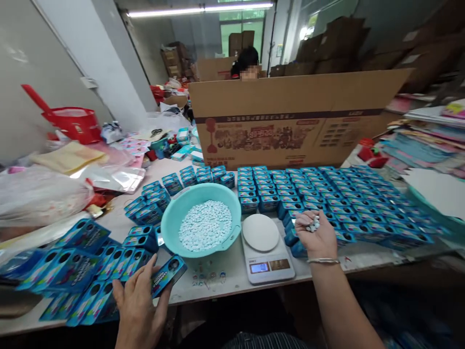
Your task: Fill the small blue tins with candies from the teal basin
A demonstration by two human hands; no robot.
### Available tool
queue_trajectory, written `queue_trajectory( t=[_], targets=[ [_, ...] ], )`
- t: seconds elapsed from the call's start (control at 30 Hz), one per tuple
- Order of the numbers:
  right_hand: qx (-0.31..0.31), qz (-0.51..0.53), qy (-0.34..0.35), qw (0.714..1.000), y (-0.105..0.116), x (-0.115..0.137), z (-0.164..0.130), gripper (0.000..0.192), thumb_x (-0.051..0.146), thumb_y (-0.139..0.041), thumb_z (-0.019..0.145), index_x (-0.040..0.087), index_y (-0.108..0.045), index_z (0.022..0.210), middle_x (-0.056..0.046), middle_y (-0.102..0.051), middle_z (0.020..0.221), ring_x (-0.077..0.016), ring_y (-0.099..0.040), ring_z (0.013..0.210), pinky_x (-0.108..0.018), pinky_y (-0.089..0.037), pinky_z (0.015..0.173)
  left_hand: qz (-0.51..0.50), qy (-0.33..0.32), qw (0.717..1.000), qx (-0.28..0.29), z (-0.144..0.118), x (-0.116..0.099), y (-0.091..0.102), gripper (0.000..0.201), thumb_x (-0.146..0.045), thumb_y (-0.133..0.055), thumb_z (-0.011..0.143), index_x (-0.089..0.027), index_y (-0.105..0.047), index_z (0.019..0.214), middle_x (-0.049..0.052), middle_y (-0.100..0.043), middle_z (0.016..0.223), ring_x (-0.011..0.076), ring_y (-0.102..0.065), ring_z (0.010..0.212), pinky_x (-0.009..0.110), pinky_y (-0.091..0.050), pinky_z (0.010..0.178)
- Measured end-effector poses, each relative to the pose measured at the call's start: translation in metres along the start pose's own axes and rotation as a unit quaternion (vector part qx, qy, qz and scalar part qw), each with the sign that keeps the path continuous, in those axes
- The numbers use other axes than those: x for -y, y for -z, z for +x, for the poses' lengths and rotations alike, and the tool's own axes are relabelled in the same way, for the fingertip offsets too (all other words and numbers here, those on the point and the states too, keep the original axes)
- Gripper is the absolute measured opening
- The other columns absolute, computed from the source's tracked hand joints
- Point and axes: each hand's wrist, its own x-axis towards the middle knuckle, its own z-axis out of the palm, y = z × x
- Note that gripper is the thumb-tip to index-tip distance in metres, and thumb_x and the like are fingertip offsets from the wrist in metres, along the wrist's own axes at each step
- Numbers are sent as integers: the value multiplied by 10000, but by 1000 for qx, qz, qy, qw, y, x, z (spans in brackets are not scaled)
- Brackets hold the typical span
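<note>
Here, lower left, the left hand (140, 303) clasps a blue box (167, 274); the right hand (317, 236), centre-right, cups white tablets (312, 225).

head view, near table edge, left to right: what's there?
flat blue boxes → left hand gripping a blue box → teal basin of pale tablets → scale → right hand cupping tablets

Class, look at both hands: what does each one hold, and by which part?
The left hand holds a blue box by its lower end. The right hand cups small pale tablets in its palm.
</note>
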Motion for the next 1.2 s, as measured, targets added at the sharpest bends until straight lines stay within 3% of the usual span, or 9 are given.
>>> queue_trajectory(
  t=[0.1, 0.17, 0.3, 0.43, 0.57, 0.7, 0.77, 0.87, 1.2],
  targets=[
    [7, 10, -6, 1000, 9, -2, 2, 321, 296, -301, 1011, 218, -385, 711, 67, -420, 524, -61, -382, 354, -154, -310, 319, -102, -60, 993, 25, 31, -51, -1, 687, -266, -514, 904, -223, -209, 1518, 116, -654, 1102, 300, -553, 1141, 655, -160, 1133],
    [18, 6, -19, 1000, 12, -5, 4, 315, 295, -317, 1011, 216, -399, 716, 70, -415, 522, -55, -356, 337, -154, -280, 304, -154, -105, 981, 62, 55, -90, -15, 715, -209, -511, 898, -211, -168, 1526, 116, -667, 1105, 291, -541, 1172, 673, -138, 1132],
    [42, -13, -19, 999, 14, -4, 3, 296, 305, -387, 999, 215, -426, 720, 86, -381, 505, -54, -320, 320, -164, -257, 296, -214, -159, 951, 157, 98, -155, -70, 768, -121, -514, 838, -186, -168, 1520, 130, -650, 1183, 301, -496, 1234, 714, -108, 1118],
    [33, -7, 3, 999, 15, 7, 0, 360, 318, -312, 1021, 210, -428, 698, 87, -359, 492, -53, -304, 315, -169, -253, 298, -202, -167, 938, 225, 121, -188, -123, 798, -70, -526, 784, -178, -215, 1510, 144, -617, 1255, 318, -482, 1258, 713, -104, 1122],
    [-7, -18, 16, 1000, 15, 15, 1, 366, 346, -347, 1012, 205, -437, 687, 76, -387, 505, -57, -368, 365, -156, -339, 347, -220, -151, 935, 231, 131, -180, -129, 960, -192, -666, 777, -195, -78, 1536, 192, -473, 1433, 385, -357, 1380, 711, -168, 1110],
    [-60, -53, 50, 995, 9, 13, 4, 343, 354, -421, 985, 204, -448, 677, 27, -522, 612, -98, -547, 551, -215, -511, 512, -288, -104, 950, 64, 137, -147, -82, 1104, -400, -761, 747, -209, -18, 1541, 204, -183, 1594, 378, -159, 1475, 606, -189, 1165],
    [-76, -53, 47, 995, 5, 8, 8, 360, 347, -385, 995, 202, -449, 672, 12, -542, 636, -106, -561, 582, -224, -521, 527, -313, -29, 949, -5, 136, -130, -57, 1056, -401, -764, 756, -233, -78, 1541, 171, -254, 1577, 332, -238, 1462, 539, -208, 1187],
    [-74, -42, 11, 996, 1, 0, 14, 362, 356, -388, 997, 200, -447, 676, 23, -519, 615, -86, -513, 525, -193, -479, 478, -355, 52, 933, -44, 125, -112, -38, 933, -367, -757, 774, -257, -209, 1521, 132, -418, 1494, 288, -387, 1395, 491, -280, 1178],
    [-13, -40, -38, 998, 0, -10, 30, 359, 374, -417, 996, 212, -433, 675, 80, -363, 500, -57, -322, 357, -164, -269, 320, -413, 109, 904, 9, 102, -102, -57, 736, -317, -738, 794, -276, -398, 1444, 94, -558, 1377, 261, -528, 1282, 474, -398, 1121]
  ],
)
